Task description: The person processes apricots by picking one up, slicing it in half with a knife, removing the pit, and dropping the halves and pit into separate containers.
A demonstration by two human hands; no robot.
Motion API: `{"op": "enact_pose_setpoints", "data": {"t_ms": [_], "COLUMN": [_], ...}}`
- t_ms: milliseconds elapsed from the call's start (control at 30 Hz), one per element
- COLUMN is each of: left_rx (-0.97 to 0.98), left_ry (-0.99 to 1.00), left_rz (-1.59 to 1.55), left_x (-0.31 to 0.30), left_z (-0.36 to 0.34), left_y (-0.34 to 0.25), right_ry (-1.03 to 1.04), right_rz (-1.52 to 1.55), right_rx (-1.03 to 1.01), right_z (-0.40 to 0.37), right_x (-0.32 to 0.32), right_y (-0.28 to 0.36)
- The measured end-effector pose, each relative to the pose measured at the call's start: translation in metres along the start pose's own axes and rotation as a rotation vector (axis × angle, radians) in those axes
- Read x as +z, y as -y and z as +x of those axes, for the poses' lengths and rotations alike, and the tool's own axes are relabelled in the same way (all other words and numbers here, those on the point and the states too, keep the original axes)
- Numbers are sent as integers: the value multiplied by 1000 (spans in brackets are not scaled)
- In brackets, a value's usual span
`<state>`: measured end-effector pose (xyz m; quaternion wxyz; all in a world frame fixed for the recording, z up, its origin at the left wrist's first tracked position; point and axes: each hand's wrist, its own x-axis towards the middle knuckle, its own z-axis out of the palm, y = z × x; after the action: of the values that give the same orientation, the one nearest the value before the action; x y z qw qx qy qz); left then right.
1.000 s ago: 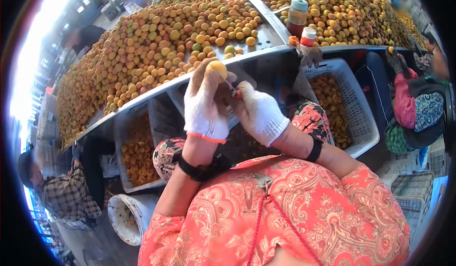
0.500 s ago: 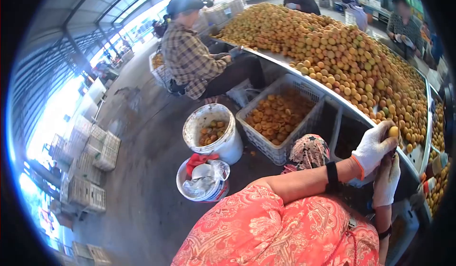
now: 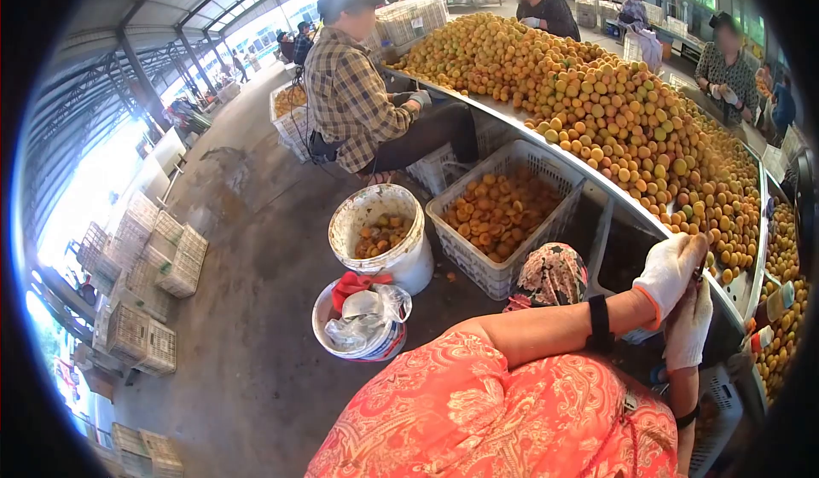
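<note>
My left hand, in a stained white glove with an orange cuff, is closed at the edge of the fruit table. The apricot seen at its fingertips a moment earlier is now hidden behind the glove. Just below it, my right hand, also white-gloved, is closed with its fingers right at the left ones. Between the two hands shows a slim dark tool, mostly covered by the right fingers. A large heap of apricots lies on the table beyond my hands.
Below the table edge stands a crate of halved apricots. Beside it are a white bucket with fruit pieces and a smaller bucket holding a red cloth and plastic. A person in a checked shirt sits at the left; others stand across the heap.
My hands have come closer together and slightly lower, and the apricot in my left fingers has gone out of sight. The view has shifted a little.
</note>
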<state>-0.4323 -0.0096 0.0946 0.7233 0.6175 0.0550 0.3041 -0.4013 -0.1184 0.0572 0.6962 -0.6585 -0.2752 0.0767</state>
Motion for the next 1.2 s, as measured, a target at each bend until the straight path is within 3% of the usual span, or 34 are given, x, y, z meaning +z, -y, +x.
{"op": "enact_pose_setpoints", "data": {"t_ms": [100,167,300,367,500,567,767,800,867,1100,1167,1200], "left_rx": [-119,52,154,-135,-139,62,114,111,-10,15,100,-79], "left_ry": [-31,-32,-13,35,19,-32,53,54,94,180,64,99], "left_rz": [-275,79,197,-260,-232,79,214,214,-139,84,22,-32], "left_x": [2,-1,5,14,22,20,10,11,13,-1,-2,-8], "left_z": [0,-3,-3,-1,2,8,17,17,16,19,20,21], "left_y": [5,2,3,14,21,26,31,31,30,27,29,23], "right_ry": [40,19,-30,-44,-135,-132,-58,-58,-20,-21,82,-35], "right_rz": [-94,-59,57,-360,-495,-352,-327,-327,24,190,239,235], "right_rx": [-27,-41,-4,-159,-220,-164,-93,-90,10,72,287,143], "right_z": [-1,-5,-8,-8,-4,-1,3,3,4,0,-6,-4], "right_x": [-3,-2,-8,-15,-17,-17,-21,-22,-22,-16,-22,-21], "right_y": [-3,1,0,0,-9,-17,-21,-25,-34,-17,11,0]}}
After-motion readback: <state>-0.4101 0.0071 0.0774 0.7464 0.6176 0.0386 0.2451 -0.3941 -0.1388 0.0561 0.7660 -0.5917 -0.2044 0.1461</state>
